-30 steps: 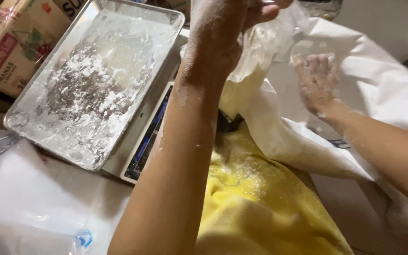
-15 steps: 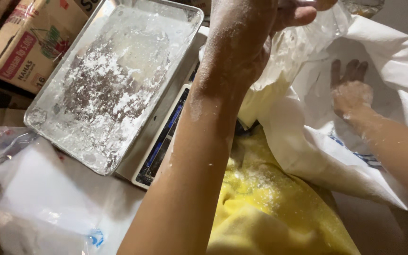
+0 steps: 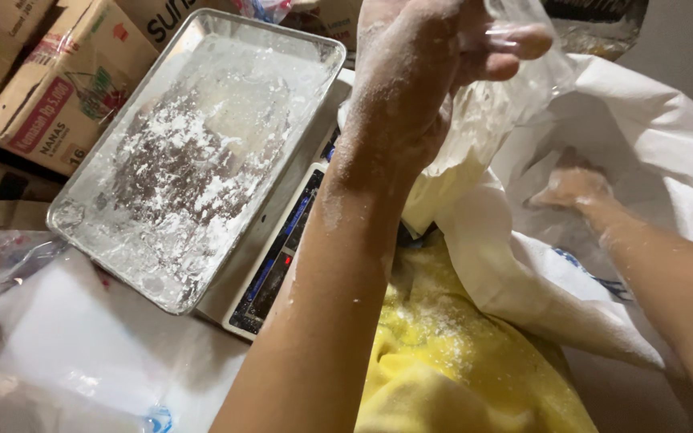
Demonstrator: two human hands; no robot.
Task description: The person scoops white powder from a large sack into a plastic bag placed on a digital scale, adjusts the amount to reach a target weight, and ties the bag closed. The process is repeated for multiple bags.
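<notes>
Left hand (image 3: 419, 88) pinches the clear plastic bag (image 3: 507, 104), which hangs straight down beside the scale (image 3: 282, 256). Right hand (image 3: 575, 186) is deep in the white sack (image 3: 651, 120), grip can't tell. Metal tray (image 3: 194, 152) crowds the left.

Open white sack (image 3: 643, 136) is leaving room at right; floured metal tray (image 3: 194, 152) on the scale (image 3: 282, 265) and cardboard boxes (image 3: 50, 104) are crowding the left.

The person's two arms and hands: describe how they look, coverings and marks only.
Both forearms are bare, with no sleeves, gloves, rings or watch in view. The left hand is thickly dusted with white powder, which thins to specks down the forearm. The right hand is powder-coated too, with a lighter film along its forearm.
</notes>
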